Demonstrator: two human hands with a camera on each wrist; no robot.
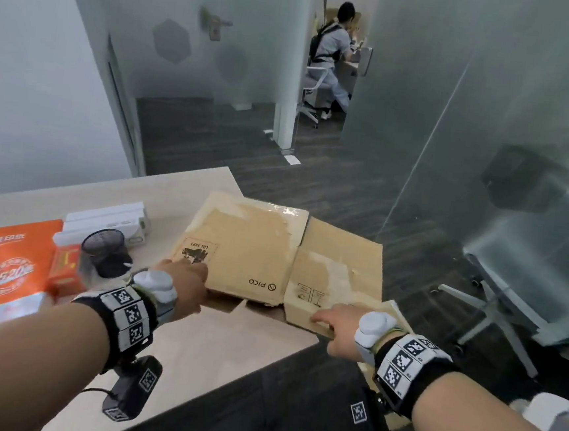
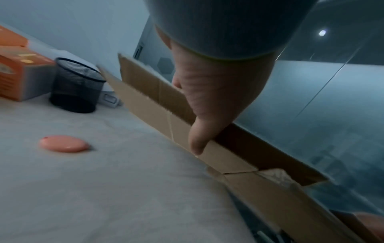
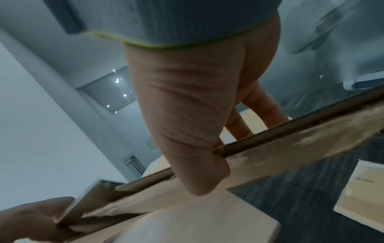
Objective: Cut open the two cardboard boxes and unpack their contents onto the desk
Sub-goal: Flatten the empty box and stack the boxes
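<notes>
An orange paper ream (image 1: 4, 259) and a mesh pen cup (image 1: 104, 251) sit left on the desk (image 1: 230, 348). The left hand (image 1: 181, 282) pinches the flattened cardboard box (image 1: 246, 246) at its near edge; the right hand (image 1: 338, 326) clamps the side flap. Unpacking seems finished here; next, probably, the emptied box must be put aside.

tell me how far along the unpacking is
Done, by the look of it: one cardboard box is cut open and flattened, with unpacked-looking items on the desk, such as white boxes and a black mesh cup. In hand: left hand and right hand grip the flattened box at the desk's corner. Left: no second cardboard box is in view, so its state is unknown.
</notes>
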